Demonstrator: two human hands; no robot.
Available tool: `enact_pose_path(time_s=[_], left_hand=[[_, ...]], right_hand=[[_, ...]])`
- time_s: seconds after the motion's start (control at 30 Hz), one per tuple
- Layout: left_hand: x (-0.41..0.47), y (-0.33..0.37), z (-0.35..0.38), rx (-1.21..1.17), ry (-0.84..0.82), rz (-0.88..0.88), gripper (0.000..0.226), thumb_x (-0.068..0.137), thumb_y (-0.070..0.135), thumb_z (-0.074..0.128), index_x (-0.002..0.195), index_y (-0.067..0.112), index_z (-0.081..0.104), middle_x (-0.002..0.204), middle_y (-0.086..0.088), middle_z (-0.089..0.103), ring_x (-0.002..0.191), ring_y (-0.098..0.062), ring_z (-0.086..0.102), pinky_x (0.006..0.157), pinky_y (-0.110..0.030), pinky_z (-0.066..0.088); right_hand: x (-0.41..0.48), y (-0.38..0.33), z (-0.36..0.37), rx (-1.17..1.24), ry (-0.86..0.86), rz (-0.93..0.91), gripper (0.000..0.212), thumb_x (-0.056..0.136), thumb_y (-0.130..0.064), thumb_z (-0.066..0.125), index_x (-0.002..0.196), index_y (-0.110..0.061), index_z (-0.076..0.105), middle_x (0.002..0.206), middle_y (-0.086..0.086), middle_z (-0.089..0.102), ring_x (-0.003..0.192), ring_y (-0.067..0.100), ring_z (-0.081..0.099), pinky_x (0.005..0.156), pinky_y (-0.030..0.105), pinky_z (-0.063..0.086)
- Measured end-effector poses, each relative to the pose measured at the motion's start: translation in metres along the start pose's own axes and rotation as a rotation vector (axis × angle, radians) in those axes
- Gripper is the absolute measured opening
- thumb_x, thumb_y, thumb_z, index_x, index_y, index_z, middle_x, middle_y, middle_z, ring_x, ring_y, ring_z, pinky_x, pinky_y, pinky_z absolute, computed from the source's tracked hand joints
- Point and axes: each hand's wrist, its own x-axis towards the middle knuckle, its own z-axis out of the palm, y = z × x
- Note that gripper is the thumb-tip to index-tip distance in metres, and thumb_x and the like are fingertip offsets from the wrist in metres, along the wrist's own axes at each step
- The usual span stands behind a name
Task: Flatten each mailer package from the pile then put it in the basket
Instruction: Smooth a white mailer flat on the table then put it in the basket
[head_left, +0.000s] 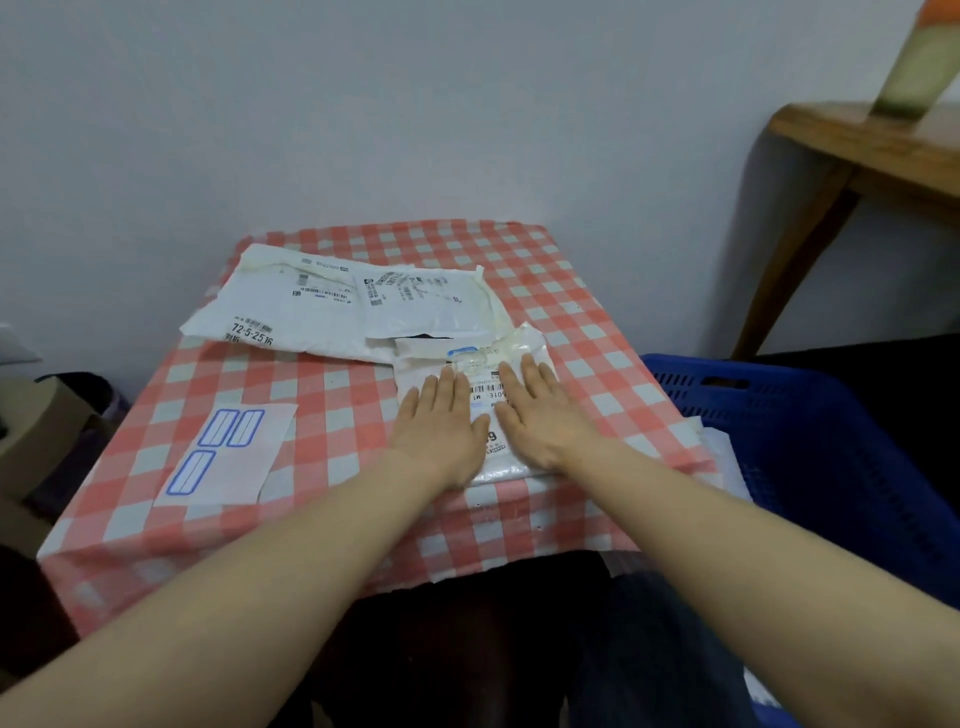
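- While it is pressed under both palms, a white mailer (415, 366) is seen lying flat on the checked cloth (571, 291), toward the front right of the tabletop in the head view.
- The left hand (439, 423) is laid on the mailer's left half, with fingers straight and close together; nothing is gripped.
- The right hand (540, 410) is laid on the mailer's right half, with fingers straight and slightly spread; nothing is gripped.
- A barcode label (485, 389) is left showing between the two hands.
- A pile (322, 306) of further white mailers is found behind and to the left, and its near edge is touched by the pressed mailer's far edge.
- A blue basket (810, 415) is placed just beside the table's right edge, lower down; white packets (722, 452) are seen inside at its left side.
- A sheet (228, 452) with three blue-framed labels is laid on the cloth at front left, well apart from the hands.
- A wooden table (857, 150) is seen at upper right.
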Motion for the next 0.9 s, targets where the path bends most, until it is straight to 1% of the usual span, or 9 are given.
enact_pose_path(time_s=[0.2, 0.37, 0.47, 0.53, 0.6, 0.7, 0.73, 0.8, 0.9], left_hand=[[-0.001, 0.001, 0.009, -0.055, 0.02, 0.009, 0.061, 0.102, 0.04, 0.011, 0.15, 0.008, -0.009, 0.158, -0.009, -0.015, 0.146, -0.023, -0.011, 0.118, -0.036, -0.005], [0.001, -0.001, 0.011, -0.054, 0.01, 0.01, 0.062, 0.102, 0.041, 0.01, 0.15, 0.009, -0.009, 0.158, -0.009, -0.015, 0.146, -0.022, -0.011, 0.119, -0.036, -0.006], [-0.001, -0.002, 0.011, -0.083, 0.025, 0.017, 0.063, 0.101, 0.042, 0.011, 0.15, 0.009, -0.01, 0.158, -0.009, -0.016, 0.146, -0.022, -0.012, 0.118, -0.036, -0.007], [-0.002, -0.002, 0.012, -0.108, 0.056, 0.014, 0.063, 0.102, 0.042, 0.012, 0.15, 0.008, -0.01, 0.158, -0.008, -0.016, 0.146, -0.021, -0.013, 0.118, -0.035, -0.008], [-0.003, -0.002, 0.012, -0.128, 0.072, 0.017, 0.064, 0.101, 0.042, 0.012, 0.15, 0.008, -0.01, 0.158, -0.008, -0.017, 0.146, -0.02, -0.014, 0.118, -0.034, -0.008], [-0.003, -0.001, 0.011, -0.147, 0.066, 0.026, 0.065, 0.101, 0.043, 0.012, 0.15, 0.007, -0.011, 0.157, -0.008, -0.018, 0.146, -0.019, -0.014, 0.119, -0.035, -0.006], [-0.004, 0.0, 0.01, -0.154, 0.071, 0.03, 0.065, 0.101, 0.043, 0.012, 0.15, 0.007, -0.011, 0.158, -0.008, -0.018, 0.146, -0.019, -0.014, 0.119, -0.035, -0.005], [-0.004, 0.007, 0.001, -0.157, 0.118, 0.046, 0.065, 0.101, 0.044, 0.012, 0.15, 0.008, -0.009, 0.158, -0.007, -0.015, 0.146, -0.018, -0.012, 0.119, -0.036, -0.004], [0.002, 0.04, -0.025, -0.164, 0.223, 0.128, 0.064, 0.101, 0.044, 0.014, 0.151, 0.009, -0.004, 0.159, -0.006, -0.007, 0.147, -0.018, -0.006, 0.12, -0.037, -0.002]], right_hand=[[0.0, 0.002, 0.013, -0.014, 0.105, 0.015, 0.056, 0.102, -0.04, 0.014, 0.153, -0.022, -0.002, 0.16, 0.007, -0.007, 0.147, 0.023, -0.005, 0.119, 0.039, -0.001], [0.004, 0.003, 0.011, 0.036, 0.046, 0.015, 0.057, 0.102, -0.044, 0.017, 0.153, -0.024, -0.001, 0.16, 0.006, -0.008, 0.147, 0.023, -0.006, 0.119, 0.04, -0.001], [0.004, 0.006, 0.0, 0.261, 0.14, 0.129, 0.065, 0.099, -0.047, 0.029, 0.153, -0.019, 0.006, 0.16, 0.01, -0.004, 0.147, 0.027, -0.005, 0.118, 0.041, 0.002], [0.006, 0.007, -0.008, 0.368, 0.249, 0.273, 0.067, 0.094, -0.04, 0.047, 0.149, -0.013, 0.019, 0.154, 0.013, 0.021, 0.142, 0.033, 0.018, 0.115, 0.042, 0.019], [0.012, 0.007, -0.015, 0.524, 0.252, 0.347, 0.064, 0.084, -0.031, 0.062, 0.138, -0.01, 0.035, 0.134, 0.011, 0.049, 0.123, 0.032, 0.046, 0.101, 0.04, 0.041], [0.017, 0.003, -0.027, 0.907, 0.236, 0.425, 0.063, 0.062, -0.014, 0.081, 0.117, -0.003, 0.052, 0.11, 0.012, 0.063, 0.102, 0.031, 0.062, 0.086, 0.041, 0.053], [0.016, 0.003, -0.032, 1.055, 0.23, 0.444, 0.063, 0.057, -0.007, 0.084, 0.112, -0.001, 0.054, 0.104, 0.014, 0.065, 0.097, 0.033, 0.065, 0.083, 0.044, 0.055], [0.006, 0.01, -0.044, 1.32, 0.21, 0.479, 0.055, 0.057, 0.005, 0.082, 0.107, 0.001, 0.058, 0.098, 0.016, 0.067, 0.088, 0.033, 0.067, 0.079, 0.047, 0.056], [-0.014, 0.048, -0.064, 1.508, 0.286, 0.527, 0.047, 0.061, 0.005, 0.076, 0.106, 0.002, 0.062, 0.1, 0.018, 0.069, 0.089, 0.035, 0.067, 0.083, 0.053, 0.053]])
